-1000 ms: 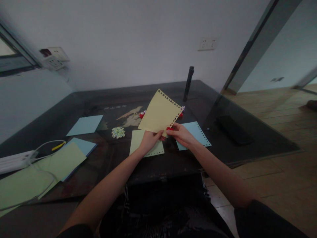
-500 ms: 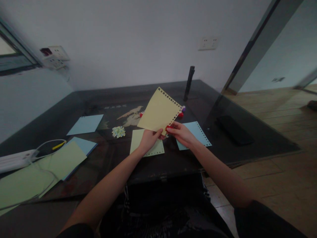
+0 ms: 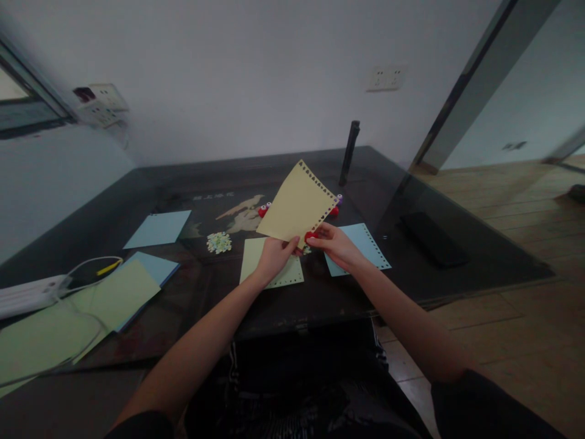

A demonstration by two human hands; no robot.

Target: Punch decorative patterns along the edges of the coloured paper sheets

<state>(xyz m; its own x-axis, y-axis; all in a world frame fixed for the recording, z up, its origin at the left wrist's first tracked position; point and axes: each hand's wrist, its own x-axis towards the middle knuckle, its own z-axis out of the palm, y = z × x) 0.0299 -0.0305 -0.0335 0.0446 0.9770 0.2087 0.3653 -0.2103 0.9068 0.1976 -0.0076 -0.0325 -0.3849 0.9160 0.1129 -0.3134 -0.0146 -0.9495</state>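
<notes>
Nearest us we see dark clothing [image 3: 301, 378] over the lap, and beyond it the front edge of a dark, glossy table [image 3: 329, 302]. Near on the left, long pale green sheets [image 3: 109, 296] overlap a blue sheet [image 3: 159, 268]; a white cable [image 3: 92, 261] loops over them beside a white strip [image 3: 31, 297] and a small yellow item [image 3: 108, 268].

In the middle we find the left hand [image 3: 276, 255], its fingers pinching the bottom of a yellow sheet [image 3: 295, 204]. The right hand [image 3: 336, 244] has its fingers closed around a small red object [image 3: 311, 236], which sits at the lower end of the sheet's right-hand edge. We see the sheet held tilted above the table, with dark cut-outs in a row along its upper right edge and more down its right side.

Below the hands we can see part of a pale green square [image 3: 251, 262] with small holes, and to the right a light blue sheet [image 3: 363, 244], holed along one side. A black flat object [image 3: 434, 241] lies farther right. To the left we notice a heap of tiny pale pieces [image 3: 219, 242] and another blue sheet [image 3: 158, 230].

Farther off, red items [image 3: 262, 211] and a purple one [image 3: 339, 199] peek out around the yellow sheet. Behind them we see a black stick [image 3: 350, 152] standing near the wall [image 3: 237, 79], which carries a socket plate [image 3: 386, 78].
</notes>
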